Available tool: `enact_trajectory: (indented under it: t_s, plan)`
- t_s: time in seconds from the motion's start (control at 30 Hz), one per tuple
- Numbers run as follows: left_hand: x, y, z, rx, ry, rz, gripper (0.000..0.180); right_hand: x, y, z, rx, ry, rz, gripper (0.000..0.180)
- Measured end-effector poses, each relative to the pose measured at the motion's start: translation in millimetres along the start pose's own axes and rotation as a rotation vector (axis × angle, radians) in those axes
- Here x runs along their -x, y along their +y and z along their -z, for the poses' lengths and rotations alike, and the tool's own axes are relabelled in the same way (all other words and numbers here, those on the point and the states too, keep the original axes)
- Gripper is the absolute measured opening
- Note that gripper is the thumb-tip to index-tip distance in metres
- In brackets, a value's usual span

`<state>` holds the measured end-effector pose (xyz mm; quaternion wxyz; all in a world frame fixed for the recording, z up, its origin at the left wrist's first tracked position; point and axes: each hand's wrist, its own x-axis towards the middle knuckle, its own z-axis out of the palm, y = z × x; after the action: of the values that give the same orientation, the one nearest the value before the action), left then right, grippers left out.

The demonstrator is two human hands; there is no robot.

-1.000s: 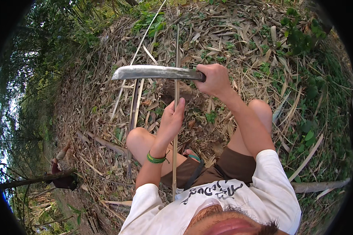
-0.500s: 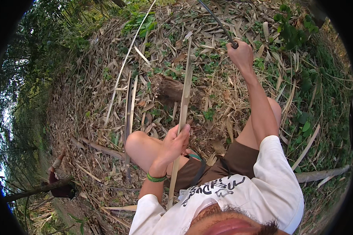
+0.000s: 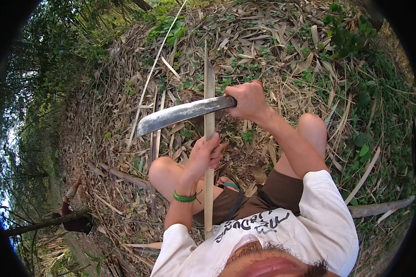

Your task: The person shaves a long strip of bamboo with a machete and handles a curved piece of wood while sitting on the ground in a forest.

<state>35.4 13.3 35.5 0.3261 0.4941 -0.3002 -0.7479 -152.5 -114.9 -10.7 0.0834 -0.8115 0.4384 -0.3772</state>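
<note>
Head view: a broad-bladed knife (image 3: 185,114) is held by its handle in the right hand (image 3: 249,100), the grip wrapped closely round. By the left hand (image 3: 201,157), a long pale strip (image 3: 209,123) is clasped in a narrow grip and held lengthwise before the body. The strip is crossed and partly hidden by the blade; whether contact is made cannot be told. Dry leaf litter (image 3: 272,32) is spread around, with a thin rod (image 3: 158,60) lying beyond the blade and a pole (image 3: 379,208) at right.
</note>
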Motion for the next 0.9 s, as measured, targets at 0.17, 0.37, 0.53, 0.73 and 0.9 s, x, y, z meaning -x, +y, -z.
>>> enact_trajectory:
  t_s: [0.17,0.37,0.53,0.73,0.9]
  plan:
    - [14,4,-10,-0.023,0.004,0.017,0.04,-8,24,3,0.104,-0.002,-0.101,0.016]
    - [56,-15,-11,0.064,-0.198,0.082,0.038,-33,100,51,0.081,0.147,-0.628,0.026]
    - [40,-8,1,0.084,-0.15,0.079,0.038,-18,51,46,-0.134,0.185,-0.45,0.023]
    - [18,-2,-3,0.083,-0.109,0.111,0.04,8,-8,35,-0.011,-0.022,-0.012,0.02]
    - [21,-10,-15,-0.072,0.058,0.023,0.04,5,1,23,0.011,-0.016,0.015,0.021]
